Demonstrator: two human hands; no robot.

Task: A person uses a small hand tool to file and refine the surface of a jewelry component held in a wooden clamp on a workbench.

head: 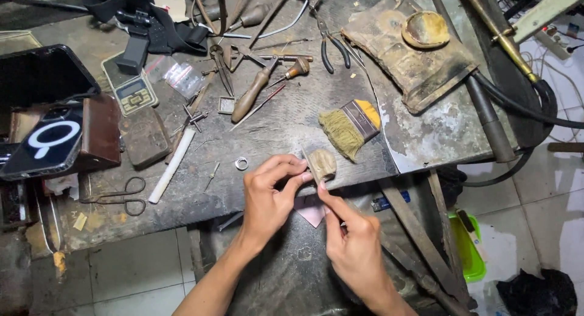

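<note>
- Left hand (267,194) fingers pinch thin strip (306,161) against peg (322,164) at worktop (274,127) edge.
- Right hand (353,243) fingers pinch strip's lower end.
- Risk: strip may slip off peg, dropping below; ring (241,164) left of peg could get knocked.

Both hands' fingers (291,170) pinch a thin metal strip (308,164) at the workbench (426,133) edge.

both hands (267,197) and forearms are bare, with no sleeves, gloves or rings.
</note>
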